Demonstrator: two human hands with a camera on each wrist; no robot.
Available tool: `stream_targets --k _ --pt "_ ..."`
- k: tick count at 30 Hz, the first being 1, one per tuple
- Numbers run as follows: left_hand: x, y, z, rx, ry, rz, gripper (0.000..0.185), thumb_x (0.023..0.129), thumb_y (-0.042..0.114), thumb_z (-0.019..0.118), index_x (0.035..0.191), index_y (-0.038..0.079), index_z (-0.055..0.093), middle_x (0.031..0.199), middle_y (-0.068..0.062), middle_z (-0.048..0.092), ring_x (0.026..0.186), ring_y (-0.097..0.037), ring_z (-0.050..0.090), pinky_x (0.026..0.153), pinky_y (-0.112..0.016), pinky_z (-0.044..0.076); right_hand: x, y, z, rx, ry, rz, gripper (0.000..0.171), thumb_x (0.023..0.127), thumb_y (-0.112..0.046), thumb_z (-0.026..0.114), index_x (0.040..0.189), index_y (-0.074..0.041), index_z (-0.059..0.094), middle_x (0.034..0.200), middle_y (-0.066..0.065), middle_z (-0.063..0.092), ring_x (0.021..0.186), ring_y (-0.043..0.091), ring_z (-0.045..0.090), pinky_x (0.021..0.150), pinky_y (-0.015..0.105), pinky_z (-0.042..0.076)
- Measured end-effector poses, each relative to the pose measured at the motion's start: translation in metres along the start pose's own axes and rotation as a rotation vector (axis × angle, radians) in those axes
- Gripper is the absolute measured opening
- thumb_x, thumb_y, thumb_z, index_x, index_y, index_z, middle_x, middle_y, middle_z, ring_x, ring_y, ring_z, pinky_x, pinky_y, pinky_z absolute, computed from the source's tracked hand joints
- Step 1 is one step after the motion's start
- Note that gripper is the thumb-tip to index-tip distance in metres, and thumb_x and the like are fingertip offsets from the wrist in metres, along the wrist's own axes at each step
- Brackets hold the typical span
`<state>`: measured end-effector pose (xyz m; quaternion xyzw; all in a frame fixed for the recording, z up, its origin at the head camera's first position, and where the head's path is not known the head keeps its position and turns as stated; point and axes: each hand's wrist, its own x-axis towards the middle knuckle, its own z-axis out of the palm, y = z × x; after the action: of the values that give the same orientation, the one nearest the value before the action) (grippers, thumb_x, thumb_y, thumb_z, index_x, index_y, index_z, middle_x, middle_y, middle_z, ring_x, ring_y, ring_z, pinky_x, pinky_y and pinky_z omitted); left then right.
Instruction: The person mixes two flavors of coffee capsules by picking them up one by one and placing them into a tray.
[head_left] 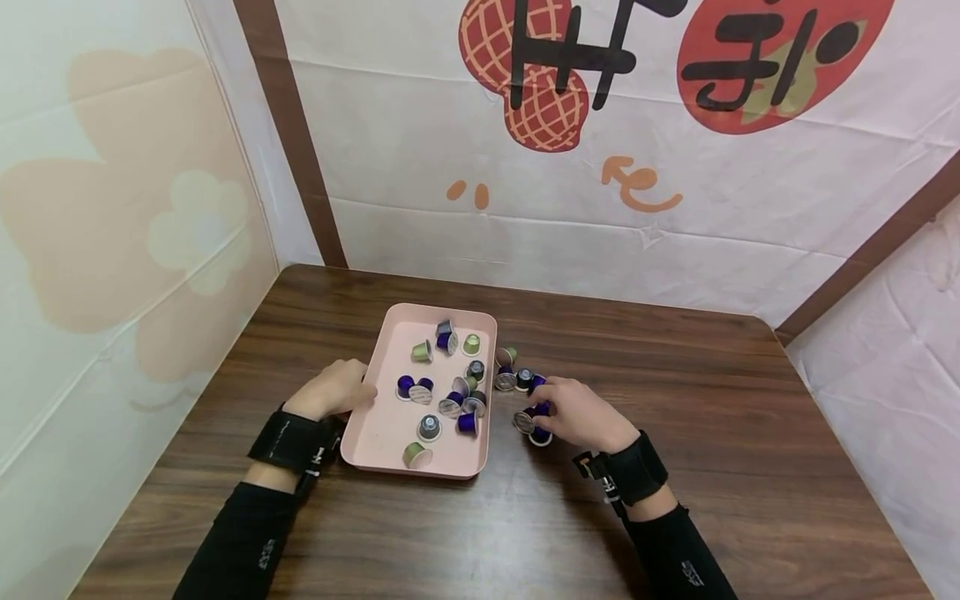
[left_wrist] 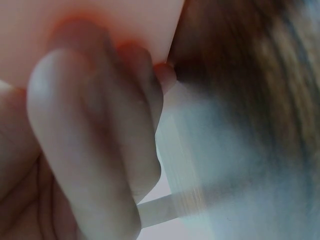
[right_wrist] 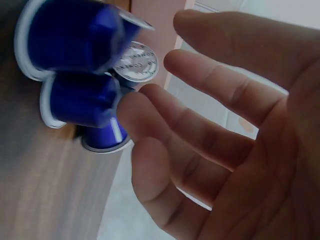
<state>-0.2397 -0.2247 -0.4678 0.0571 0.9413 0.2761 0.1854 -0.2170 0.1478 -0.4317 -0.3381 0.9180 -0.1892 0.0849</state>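
A pink tray (head_left: pixel 375 437) holds several coffee capsules, some blue, some green, some dark grey. My left hand (head_left: pixel 333 390) grips its left side, the thumb at the rim; in the left wrist view the fingers (left_wrist: pixel 95 130) bend against the pink outer wall (left_wrist: pixel 135 25). To the right of the tray, my right hand (head_left: pixel 585 412) hovers over a loose group of capsules. Seen from the right wrist, its fingers (right_wrist: pixel 200 130) are spread and loosely bent, with nothing between them. Blue capsules (right_wrist: pixel 72 37) lie just beyond the fingertips, and a capsule with a printed foil lid (right_wrist: pixel 137 62) sits behind.
The brown wooden table (head_left: pixel 712 458) extends around the tray. More loose capsules, including a green one (head_left: pixel 506 356) and a dark one (head_left: pixel 524 379), lie close to the tray's right rim. White printed cloth (head_left: pixel 562 233) hangs behind the table and at both sides.
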Motion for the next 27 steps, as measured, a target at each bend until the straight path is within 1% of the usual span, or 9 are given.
stream_targets --k 5,9,13,19,23,27 --pt "-0.002 0.002 -0.001 -0.015 -0.004 -0.008 0.022 0.083 0.01 0.05 0.096 -0.004 0.062 0.074 -0.01 0.06 0.058 -0.018 0.06 0.05 -0.031 0.051 -0.009 0.002 0.007 0.0 0.013 -0.013 0.015 0.082 -0.013 0.073 0.096 -0.01 0.069 0.099 0.002 0.059 0.074 0.011 0.055 0.062 0.025 0.047" --pt "-0.003 0.002 0.0 -0.015 -0.012 -0.01 0.023 0.084 0.01 0.05 0.097 -0.004 0.062 0.075 -0.01 0.06 0.059 -0.018 0.06 0.05 -0.031 0.051 -0.014 0.003 0.011 -0.011 -0.015 -0.013 0.014 0.082 -0.012 0.072 0.095 -0.012 0.069 0.099 0.0 0.057 0.07 0.008 0.052 0.061 0.024 0.046" --pt "-0.003 0.003 0.0 -0.023 -0.012 -0.012 0.023 0.084 0.01 0.05 0.098 -0.004 0.062 0.074 -0.01 0.06 0.059 -0.018 0.061 0.05 -0.031 0.051 -0.015 0.006 0.013 -0.013 -0.025 -0.027 0.013 0.082 -0.011 0.072 0.094 -0.013 0.069 0.095 -0.001 0.056 0.067 0.005 0.048 0.06 0.023 0.045" --pt "-0.004 0.004 -0.003 -0.034 -0.004 -0.006 0.023 0.084 0.009 0.05 0.098 -0.005 0.062 0.075 -0.01 0.06 0.059 -0.019 0.061 0.051 -0.031 0.051 -0.014 0.007 0.013 0.0 -0.013 -0.038 0.012 0.082 -0.008 0.072 0.092 -0.013 0.068 0.092 -0.001 0.055 0.065 0.006 0.048 0.058 0.023 0.044" --pt "-0.004 0.004 -0.003 -0.022 -0.003 -0.015 0.023 0.085 0.01 0.051 0.098 -0.005 0.062 0.075 -0.01 0.06 0.059 -0.018 0.06 0.05 -0.031 0.051 -0.014 0.007 0.013 0.006 -0.037 -0.021 0.013 0.081 -0.008 0.073 0.092 -0.013 0.068 0.093 -0.002 0.055 0.069 0.007 0.051 0.059 0.023 0.045" --pt "-0.006 0.004 0.0 -0.02 -0.002 -0.018 0.024 0.085 0.011 0.051 0.099 -0.006 0.062 0.076 -0.01 0.06 0.059 -0.018 0.06 0.05 -0.031 0.05 -0.015 0.007 0.017 -0.027 -0.063 0.009 0.016 0.08 -0.01 0.074 0.093 -0.014 0.069 0.099 -0.002 0.056 0.078 0.01 0.054 0.064 0.025 0.047"
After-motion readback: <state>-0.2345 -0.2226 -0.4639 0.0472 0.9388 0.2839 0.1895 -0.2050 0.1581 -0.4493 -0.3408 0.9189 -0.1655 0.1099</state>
